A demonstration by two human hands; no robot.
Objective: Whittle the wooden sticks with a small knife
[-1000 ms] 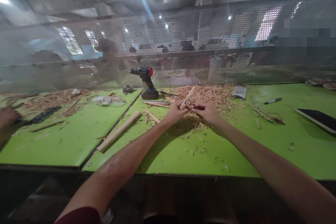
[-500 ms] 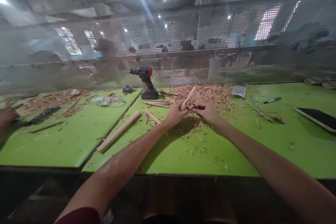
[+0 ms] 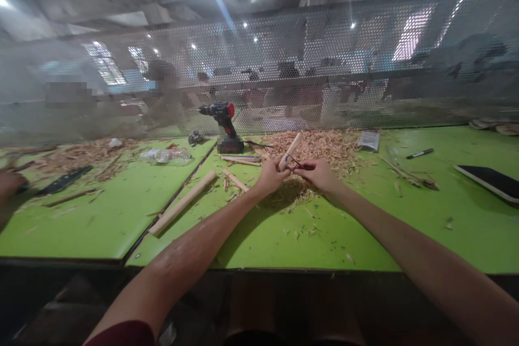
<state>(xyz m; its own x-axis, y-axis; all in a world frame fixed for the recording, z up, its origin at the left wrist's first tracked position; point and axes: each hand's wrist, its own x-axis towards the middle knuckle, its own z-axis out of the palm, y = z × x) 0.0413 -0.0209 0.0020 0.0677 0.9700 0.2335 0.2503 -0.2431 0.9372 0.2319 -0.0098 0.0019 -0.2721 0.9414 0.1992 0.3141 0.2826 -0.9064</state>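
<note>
My left hand (image 3: 271, 175) is closed round the lower part of a pale wooden stick (image 3: 292, 147), which tilts up and to the right and has a blue mark on its side. Close beside it, my right hand (image 3: 318, 173) pinches a thin dark tool (image 3: 294, 160) whose tip lies against or near the stick at the mark. What kind of tool it is cannot be made out. Both hands are above the green table (image 3: 284, 243), in front of a heap of wood shavings (image 3: 324, 146).
A cordless drill (image 3: 225, 119) stands behind. On the left are a wooden rod (image 3: 184, 203), plastic bottle (image 3: 164, 156) and another person's hand (image 3: 10, 184). A pen (image 3: 420, 153), packet (image 3: 368, 141) and dark tablet-like object (image 3: 488, 181) lie right. A perforated screen (image 3: 259, 102) backs the table.
The thin tool in my right hand has tilted slightly against the stick, and my right fingers have shifted a little. My left hand keeps its hold almost unmoved.
</note>
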